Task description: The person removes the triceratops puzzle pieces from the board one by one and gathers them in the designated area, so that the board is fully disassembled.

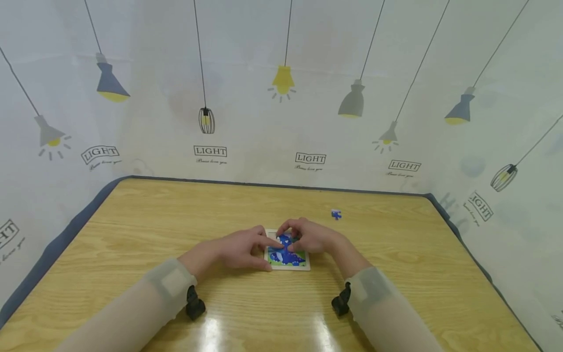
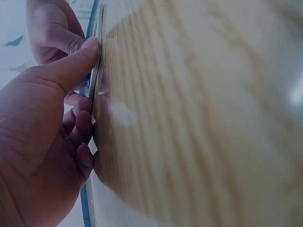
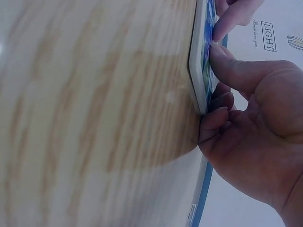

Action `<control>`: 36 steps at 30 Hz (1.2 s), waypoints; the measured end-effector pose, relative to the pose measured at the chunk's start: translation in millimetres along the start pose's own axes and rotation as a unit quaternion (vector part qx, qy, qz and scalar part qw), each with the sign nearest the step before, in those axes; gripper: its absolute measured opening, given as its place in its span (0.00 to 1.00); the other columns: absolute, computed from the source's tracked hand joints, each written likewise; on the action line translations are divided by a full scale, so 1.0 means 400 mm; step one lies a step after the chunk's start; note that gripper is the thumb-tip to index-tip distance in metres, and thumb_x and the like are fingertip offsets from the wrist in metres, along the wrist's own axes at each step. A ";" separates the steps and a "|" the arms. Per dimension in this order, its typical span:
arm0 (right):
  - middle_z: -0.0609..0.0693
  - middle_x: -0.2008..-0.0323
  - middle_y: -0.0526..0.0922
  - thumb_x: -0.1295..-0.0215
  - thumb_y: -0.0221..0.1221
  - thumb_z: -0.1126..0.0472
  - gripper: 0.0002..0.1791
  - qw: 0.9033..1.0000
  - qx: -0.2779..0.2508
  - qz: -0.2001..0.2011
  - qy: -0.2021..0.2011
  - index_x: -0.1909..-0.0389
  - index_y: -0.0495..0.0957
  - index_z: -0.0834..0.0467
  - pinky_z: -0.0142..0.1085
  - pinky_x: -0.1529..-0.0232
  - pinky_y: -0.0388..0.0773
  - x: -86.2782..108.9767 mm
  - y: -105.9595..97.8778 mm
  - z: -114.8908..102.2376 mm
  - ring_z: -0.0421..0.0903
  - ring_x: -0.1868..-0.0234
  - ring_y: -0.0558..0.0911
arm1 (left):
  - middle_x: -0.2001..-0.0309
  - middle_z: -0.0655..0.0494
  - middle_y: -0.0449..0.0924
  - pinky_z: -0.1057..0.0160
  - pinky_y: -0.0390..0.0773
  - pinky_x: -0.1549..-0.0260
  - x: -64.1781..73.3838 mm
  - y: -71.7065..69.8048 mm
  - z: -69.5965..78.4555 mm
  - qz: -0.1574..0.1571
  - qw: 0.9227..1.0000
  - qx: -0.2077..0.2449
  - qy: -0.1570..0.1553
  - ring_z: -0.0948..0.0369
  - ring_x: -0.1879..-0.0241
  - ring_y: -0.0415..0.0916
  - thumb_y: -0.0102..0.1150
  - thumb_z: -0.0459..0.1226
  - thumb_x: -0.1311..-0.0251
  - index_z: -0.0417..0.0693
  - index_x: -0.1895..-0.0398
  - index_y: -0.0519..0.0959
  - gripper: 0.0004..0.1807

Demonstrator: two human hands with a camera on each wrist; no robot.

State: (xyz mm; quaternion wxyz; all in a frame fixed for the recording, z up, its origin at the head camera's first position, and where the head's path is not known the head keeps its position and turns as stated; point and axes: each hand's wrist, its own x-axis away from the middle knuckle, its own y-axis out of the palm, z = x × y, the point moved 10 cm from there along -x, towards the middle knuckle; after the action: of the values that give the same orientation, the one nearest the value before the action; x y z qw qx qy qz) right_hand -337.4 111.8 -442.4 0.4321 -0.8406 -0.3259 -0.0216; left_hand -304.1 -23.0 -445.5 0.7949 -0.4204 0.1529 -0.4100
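A small square jigsaw puzzle (image 1: pixel 288 268) with a pale frame and a blue dinosaur picture lies flat on the table between both hands. My left hand (image 1: pixel 242 248) is at its left side, thumb along the near left corner, index finger stretched over the picture and touching it. From the right, my right hand (image 1: pixel 314 236) reaches over the puzzle, thumb and bent index finger on either side of a blue part of the picture. In the right wrist view that thumb (image 3: pixel 227 64) lies on the picture beside the left index finger (image 3: pixel 232 21). The fingers partly cover the picture.
One loose blue puzzle piece (image 1: pixel 336 214) lies on the wooden table (image 1: pixel 176 210), beyond the right hand. Behind the table's dark far edge hangs a pale wall covering (image 1: pixel 246 88) printed with lamps. Each wrist carries a small black camera (image 1: pixel 195 305).
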 end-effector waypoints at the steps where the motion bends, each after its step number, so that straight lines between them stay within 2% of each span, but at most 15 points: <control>1: 0.53 0.48 0.76 0.23 0.67 0.64 0.20 1.000 0.001 0.000 0.000 0.37 0.81 0.43 0.49 0.42 0.72 -0.001 0.000 -0.001 0.52 0.47 0.73 | 0.50 0.58 0.72 0.61 0.75 0.51 0.000 0.001 -0.002 -0.001 1.000 0.002 -0.001 0.61 0.54 0.71 0.72 0.53 0.28 0.64 0.23 0.79 0.32; 5: 0.53 0.53 0.78 0.24 0.67 0.66 0.20 1.000 -0.006 0.000 -0.006 0.37 0.82 0.45 0.46 0.47 0.71 -0.003 0.001 -0.005 0.51 0.51 0.74 | 0.50 0.57 0.72 0.60 0.74 0.52 0.000 0.001 -0.001 -0.007 1.000 0.012 -0.011 0.61 0.53 0.71 0.72 0.54 0.28 0.66 0.24 0.79 0.31; 8: 0.53 0.54 0.78 0.25 0.67 0.67 0.20 1.000 -0.015 0.002 -0.008 0.38 0.82 0.45 0.47 0.46 0.71 -0.003 0.001 -0.005 0.51 0.51 0.74 | 0.50 0.56 0.72 0.61 0.73 0.53 0.001 -0.001 0.001 -0.009 1.000 0.015 -0.016 0.61 0.54 0.71 0.72 0.53 0.28 0.66 0.24 0.80 0.30; 11: 0.53 0.48 0.79 0.25 0.67 0.67 0.20 1.000 -0.025 0.012 -0.011 0.39 0.82 0.44 0.52 0.38 0.73 0.000 0.000 -0.002 0.53 0.45 0.74 | 0.50 0.57 0.72 0.62 0.73 0.54 0.002 -0.002 0.000 -0.009 1.000 0.015 -0.022 0.61 0.54 0.71 0.72 0.53 0.28 0.66 0.25 0.80 0.30; 14: 0.54 0.40 0.76 0.26 0.69 0.66 0.19 0.999 -0.033 0.029 -0.013 0.41 0.84 0.44 0.59 0.29 0.70 0.004 -0.001 0.007 0.54 0.38 0.72 | 0.50 0.57 0.72 0.62 0.73 0.54 0.003 -0.002 0.000 -0.010 1.000 0.017 -0.023 0.61 0.54 0.71 0.72 0.53 0.28 0.66 0.25 0.80 0.30; 16: 0.55 0.38 0.75 0.26 0.69 0.64 0.18 0.998 -0.036 0.039 -0.016 0.41 0.84 0.44 0.61 0.27 0.69 0.006 -0.002 0.012 0.54 0.36 0.72 | 0.50 0.57 0.72 0.62 0.73 0.54 0.003 -0.001 0.002 -0.010 1.000 0.016 -0.022 0.61 0.54 0.71 0.72 0.53 0.28 0.66 0.25 0.80 0.30; 20: 0.51 0.41 0.80 0.24 0.68 0.60 0.15 0.997 -0.043 0.060 -0.011 0.40 0.85 0.47 0.57 0.29 0.73 0.004 -0.011 0.026 0.51 0.39 0.76 | 0.50 0.57 0.72 0.62 0.73 0.54 0.004 -0.003 0.006 -0.006 1.000 0.011 -0.013 0.61 0.55 0.70 0.72 0.54 0.28 0.65 0.24 0.80 0.30; 24: 0.47 0.46 0.86 0.21 0.65 0.60 0.12 0.997 -0.048 0.067 -0.007 0.42 0.86 0.50 0.53 0.31 0.75 -0.002 -0.016 0.030 0.47 0.43 0.80 | 0.50 0.57 0.72 0.63 0.73 0.55 0.005 -0.007 0.007 -0.001 1.000 0.006 -0.003 0.62 0.55 0.70 0.72 0.54 0.28 0.64 0.24 0.80 0.31; 31: 0.47 0.49 0.84 0.24 0.68 0.59 0.10 0.994 -0.061 0.086 0.020 0.45 0.85 0.52 0.50 0.34 0.76 -0.003 -0.019 0.039 0.46 0.47 0.80 | 0.49 0.56 0.72 0.62 0.73 0.54 0.005 -0.005 0.007 -0.007 1.000 0.015 -0.016 0.61 0.55 0.70 0.72 0.53 0.28 0.65 0.24 0.79 0.31; 36: 0.48 0.52 0.84 0.26 0.71 0.60 0.11 0.991 -0.076 0.104 0.023 0.48 0.83 0.52 0.45 0.42 0.77 0.007 -0.024 0.039 0.47 0.50 0.80 | 0.49 0.56 0.72 0.63 0.72 0.54 0.004 -0.001 0.008 -0.006 1.000 0.008 -0.018 0.62 0.54 0.70 0.73 0.52 0.29 0.65 0.24 0.79 0.31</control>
State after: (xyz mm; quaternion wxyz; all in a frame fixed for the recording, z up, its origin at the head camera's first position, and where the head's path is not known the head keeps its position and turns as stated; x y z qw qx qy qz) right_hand -344.6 128.8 -444.3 0.3740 -0.8997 -0.2240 -0.0202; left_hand -301.7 -22.6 -443.2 0.7983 -0.4222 0.1330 -0.4083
